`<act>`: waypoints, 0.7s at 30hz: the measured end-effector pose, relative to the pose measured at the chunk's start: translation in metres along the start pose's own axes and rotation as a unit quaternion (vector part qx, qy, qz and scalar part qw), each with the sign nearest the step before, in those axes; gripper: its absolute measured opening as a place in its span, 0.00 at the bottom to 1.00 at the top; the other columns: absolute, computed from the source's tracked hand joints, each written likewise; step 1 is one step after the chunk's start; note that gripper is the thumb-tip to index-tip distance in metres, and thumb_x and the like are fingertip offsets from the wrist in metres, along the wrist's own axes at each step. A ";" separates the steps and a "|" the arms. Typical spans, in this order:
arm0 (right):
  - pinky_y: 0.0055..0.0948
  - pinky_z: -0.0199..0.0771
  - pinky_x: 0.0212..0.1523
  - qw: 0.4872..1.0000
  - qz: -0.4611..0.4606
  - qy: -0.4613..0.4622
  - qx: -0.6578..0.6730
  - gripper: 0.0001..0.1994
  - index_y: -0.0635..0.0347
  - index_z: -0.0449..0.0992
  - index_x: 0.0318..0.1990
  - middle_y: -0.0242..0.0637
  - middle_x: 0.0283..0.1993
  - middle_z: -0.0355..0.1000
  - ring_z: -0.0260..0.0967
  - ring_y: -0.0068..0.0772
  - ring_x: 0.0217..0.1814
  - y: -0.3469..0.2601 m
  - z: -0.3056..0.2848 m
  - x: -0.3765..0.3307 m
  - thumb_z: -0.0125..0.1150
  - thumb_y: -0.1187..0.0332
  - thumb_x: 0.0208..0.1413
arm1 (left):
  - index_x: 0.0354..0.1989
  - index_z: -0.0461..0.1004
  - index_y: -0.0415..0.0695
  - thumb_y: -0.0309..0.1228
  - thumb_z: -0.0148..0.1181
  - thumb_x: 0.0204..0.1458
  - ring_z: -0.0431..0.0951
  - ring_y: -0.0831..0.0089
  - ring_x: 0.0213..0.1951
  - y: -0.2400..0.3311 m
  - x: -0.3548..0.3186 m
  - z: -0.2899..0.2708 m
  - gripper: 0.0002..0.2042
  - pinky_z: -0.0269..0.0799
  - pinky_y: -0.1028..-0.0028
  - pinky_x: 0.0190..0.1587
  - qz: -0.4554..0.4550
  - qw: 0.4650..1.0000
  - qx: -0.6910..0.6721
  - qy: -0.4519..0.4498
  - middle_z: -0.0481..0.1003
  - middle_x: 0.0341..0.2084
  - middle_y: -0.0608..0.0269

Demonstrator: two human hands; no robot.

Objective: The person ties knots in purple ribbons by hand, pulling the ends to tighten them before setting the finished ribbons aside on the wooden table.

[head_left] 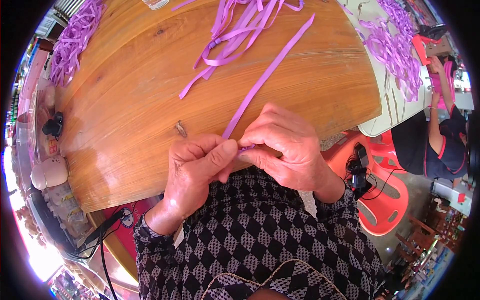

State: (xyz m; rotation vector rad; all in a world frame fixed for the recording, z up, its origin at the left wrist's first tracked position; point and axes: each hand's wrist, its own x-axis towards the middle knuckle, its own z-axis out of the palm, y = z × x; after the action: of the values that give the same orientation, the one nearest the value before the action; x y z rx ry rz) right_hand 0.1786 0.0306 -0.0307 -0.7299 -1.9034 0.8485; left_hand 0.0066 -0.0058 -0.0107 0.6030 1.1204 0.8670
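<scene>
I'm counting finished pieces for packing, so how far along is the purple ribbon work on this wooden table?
Done, it seems: one bundle of ribbon strips lies gathered at a small purple bead on the wooden table. In hand: the left hand and right hand pinch the near end of one long ribbon at the table edge. Left: loose ribbon heaps at the far left and on the white table.

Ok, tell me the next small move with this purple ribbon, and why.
Probably draw the purple ribbon gently taut toward the body. Both hands, left hand and right hand, pinch its near end at the wooden table edge, while the rest lies slack across the top.
</scene>
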 end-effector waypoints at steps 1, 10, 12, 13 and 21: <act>0.26 0.61 0.25 1.000 0.000 -0.008 -0.001 0.11 0.63 0.73 0.28 0.34 0.25 0.69 0.63 0.32 0.26 0.000 -0.001 0.000 0.67 0.80 0.34 | 0.25 0.73 0.36 0.30 0.59 0.49 0.62 0.84 0.15 0.000 -0.001 0.001 0.09 0.55 0.84 0.18 0.022 0.999 0.039 0.009 0.68 0.14 0.70; 0.26 0.62 0.26 0.999 0.021 -0.028 0.021 0.11 0.63 0.71 0.28 0.34 0.26 0.69 0.63 0.32 0.27 -0.004 -0.004 0.002 0.66 0.79 0.34 | 0.29 0.74 0.35 0.24 0.58 0.50 0.68 0.87 0.24 0.008 -0.005 -0.002 0.05 0.63 0.86 0.28 0.035 0.998 0.060 -0.010 0.73 0.22 0.69; 0.25 0.63 0.26 0.999 0.030 -0.020 0.021 0.11 0.63 0.71 0.28 0.34 0.27 0.69 0.63 0.32 0.28 -0.005 -0.003 0.004 0.66 0.79 0.35 | 0.30 0.74 0.34 0.24 0.58 0.50 0.69 0.87 0.25 0.007 -0.005 -0.001 0.04 0.64 0.86 0.29 0.029 0.999 0.043 -0.012 0.73 0.22 0.68; 0.25 0.63 0.27 0.999 0.034 -0.025 0.033 0.11 0.63 0.71 0.28 0.34 0.27 0.69 0.63 0.32 0.28 -0.005 -0.003 0.004 0.67 0.78 0.35 | 0.30 0.73 0.34 0.24 0.58 0.50 0.69 0.86 0.25 0.006 -0.004 -0.001 0.04 0.64 0.86 0.29 0.032 0.999 0.042 -0.012 0.73 0.22 0.68; 0.22 0.61 0.27 0.968 0.138 -0.078 0.195 0.09 0.63 0.68 0.25 0.33 0.25 0.67 0.62 0.25 0.27 -0.006 -0.003 -0.005 0.61 0.83 0.35 | 0.27 0.74 0.35 0.23 0.59 0.48 0.69 0.86 0.25 0.000 -0.003 -0.006 0.03 0.64 0.86 0.28 0.024 0.998 0.060 -0.028 0.73 0.22 0.68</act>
State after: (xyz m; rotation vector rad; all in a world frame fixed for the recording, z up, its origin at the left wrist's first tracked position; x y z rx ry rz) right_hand 0.1819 0.0239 -0.0270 -0.7069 -1.7114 1.4455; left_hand 0.0001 -0.0086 -0.0111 0.7516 1.1163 0.8225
